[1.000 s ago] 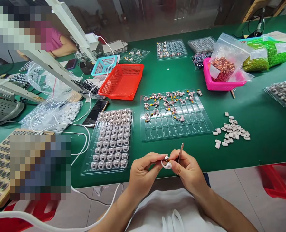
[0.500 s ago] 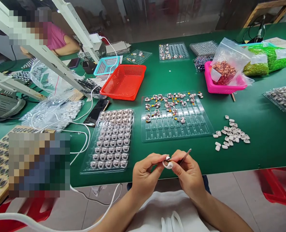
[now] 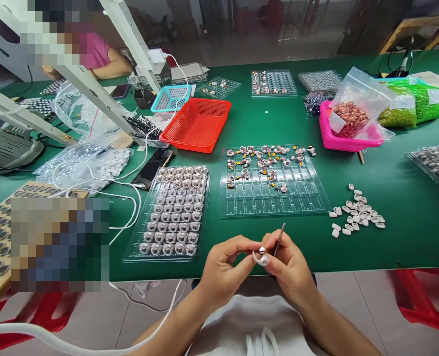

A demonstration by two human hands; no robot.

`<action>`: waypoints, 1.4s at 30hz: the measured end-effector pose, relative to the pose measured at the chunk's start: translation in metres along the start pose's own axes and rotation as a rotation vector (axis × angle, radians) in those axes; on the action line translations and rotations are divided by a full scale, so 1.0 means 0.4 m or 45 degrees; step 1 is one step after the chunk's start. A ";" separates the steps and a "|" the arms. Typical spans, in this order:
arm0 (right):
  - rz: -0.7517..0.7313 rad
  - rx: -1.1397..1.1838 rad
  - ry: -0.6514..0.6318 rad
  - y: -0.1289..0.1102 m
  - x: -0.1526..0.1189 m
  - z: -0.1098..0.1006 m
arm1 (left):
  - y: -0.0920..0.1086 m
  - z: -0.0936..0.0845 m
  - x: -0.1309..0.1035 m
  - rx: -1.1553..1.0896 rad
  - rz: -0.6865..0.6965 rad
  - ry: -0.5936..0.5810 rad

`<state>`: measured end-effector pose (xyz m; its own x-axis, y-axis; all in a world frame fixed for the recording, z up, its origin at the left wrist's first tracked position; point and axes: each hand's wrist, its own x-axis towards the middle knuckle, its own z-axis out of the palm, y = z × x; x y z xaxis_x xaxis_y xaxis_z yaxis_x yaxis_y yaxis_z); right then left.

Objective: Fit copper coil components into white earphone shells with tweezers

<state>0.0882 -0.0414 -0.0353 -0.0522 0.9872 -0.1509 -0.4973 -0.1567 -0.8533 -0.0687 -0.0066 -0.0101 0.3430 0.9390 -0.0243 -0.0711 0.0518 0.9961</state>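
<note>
Between my two hands, just off the table's front edge, is a small white clip-on earbud (image 3: 264, 259) with a curved band and a dark, shiny spot. My left hand (image 3: 225, 269) pinches its left side between thumb and fingertips. With thumb and fingers, my right hand (image 3: 292, 269) grips the other side and also keeps a thin metal tool (image 3: 280, 238), tip pointing up; its kind is unclear. Beyond the hands, a clear tray (image 3: 279, 205) carries several wired earbud parts in its far rows. Loose white shell pieces (image 3: 360, 213) lie to its right.
At left is a clear tray of earbud parts (image 3: 173, 217), with a phone (image 3: 153, 169) and white cable (image 3: 136, 198) beside it. Farther back stand a red basket (image 3: 200, 126) and a pink basket (image 3: 349, 143) holding a bag. Another person's arm (image 3: 113, 66) rests at far left.
The earbud has turned slightly in my fingers and shifted a little right. The metal tool now stands more upright. The whole view has moved slightly.
</note>
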 end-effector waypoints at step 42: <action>-0.232 -0.417 0.014 -0.022 -0.015 -0.036 | 0.021 0.024 0.016 -0.362 -0.362 0.134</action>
<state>0.1055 -0.0463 -0.0343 0.0217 0.9997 0.0141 -0.1943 0.0181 -0.9808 -0.0581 -0.0035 -0.0010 0.2896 0.9025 -0.3187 -0.2483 0.3924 0.8856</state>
